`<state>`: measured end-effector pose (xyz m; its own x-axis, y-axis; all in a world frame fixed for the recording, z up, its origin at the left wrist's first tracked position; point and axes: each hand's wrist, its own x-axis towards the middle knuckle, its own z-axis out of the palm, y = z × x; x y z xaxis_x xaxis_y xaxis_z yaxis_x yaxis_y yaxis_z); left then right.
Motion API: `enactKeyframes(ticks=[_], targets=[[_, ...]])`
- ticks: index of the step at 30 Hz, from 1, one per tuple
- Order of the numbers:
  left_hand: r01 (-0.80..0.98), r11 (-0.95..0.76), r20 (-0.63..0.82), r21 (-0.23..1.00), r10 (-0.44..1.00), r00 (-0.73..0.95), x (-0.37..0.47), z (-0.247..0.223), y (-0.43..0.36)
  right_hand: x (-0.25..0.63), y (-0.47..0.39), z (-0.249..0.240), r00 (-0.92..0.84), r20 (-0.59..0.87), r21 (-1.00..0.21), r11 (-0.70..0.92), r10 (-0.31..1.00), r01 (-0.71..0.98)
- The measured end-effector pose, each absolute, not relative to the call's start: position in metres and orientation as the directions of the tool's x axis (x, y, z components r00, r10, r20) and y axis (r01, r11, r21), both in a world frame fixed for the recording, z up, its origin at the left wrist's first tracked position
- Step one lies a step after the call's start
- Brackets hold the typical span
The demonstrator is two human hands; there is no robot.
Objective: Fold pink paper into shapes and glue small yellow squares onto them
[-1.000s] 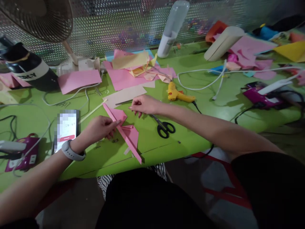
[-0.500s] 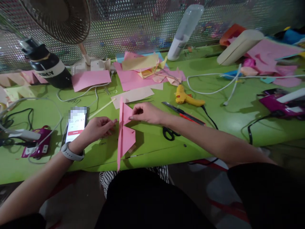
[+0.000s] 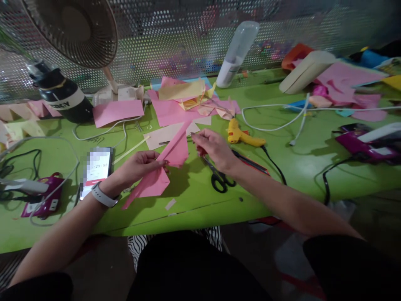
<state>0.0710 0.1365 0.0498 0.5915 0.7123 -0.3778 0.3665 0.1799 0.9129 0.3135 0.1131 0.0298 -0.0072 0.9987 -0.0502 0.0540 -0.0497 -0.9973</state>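
Observation:
My left hand (image 3: 144, 166) pinches a folded pink paper strip (image 3: 153, 182) at its middle, holding it slanted above the green table (image 3: 194, 211). Two pink flaps hang from the strip's right side. Just right of the upper flap, my right hand (image 3: 213, 148) has its fingers closed together; whatever is between them is too small to make out. Black-handled scissors (image 3: 219, 182) lie right below that hand, their blades partly behind it. A pale paper sheet (image 3: 156, 136) lies behind the pink strip.
A yellow glue gun (image 3: 241, 134) and a red-and-black cutter (image 3: 253, 162) lie right of my right hand. A phone (image 3: 97, 171) is at left. Behind stand a fan (image 3: 75, 29), a dark bottle (image 3: 67, 98) and a clear-topped bottle (image 3: 236, 56). Cables cross both sides.
My left hand has taken hold of the pink strip, which has turned from near upright to a slant. My right hand has let go of its flap and moved right, over the scissors.

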Motion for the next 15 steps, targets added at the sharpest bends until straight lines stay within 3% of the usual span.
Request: enactKeyframes(ticks=[6,10,15], targets=[[0.549,0.031,-0.490,0.835,0.495,0.717,0.068,0.050,0.154,0.321,0.126,0.017,-0.173,-0.191,-0.977,-0.204,0.966,-0.063],[0.656,-0.106,-0.553,0.747,0.449,0.702,0.062,0.047,0.172,0.325,0.121,0.006,-0.307,-0.341,-0.939,-0.336,0.888,0.073],[0.723,-0.236,-0.601,0.649,0.424,0.677,0.066,0.058,0.194,0.335,0.111,0.007,-0.353,-0.339,-0.932,-0.260,0.872,0.254]])
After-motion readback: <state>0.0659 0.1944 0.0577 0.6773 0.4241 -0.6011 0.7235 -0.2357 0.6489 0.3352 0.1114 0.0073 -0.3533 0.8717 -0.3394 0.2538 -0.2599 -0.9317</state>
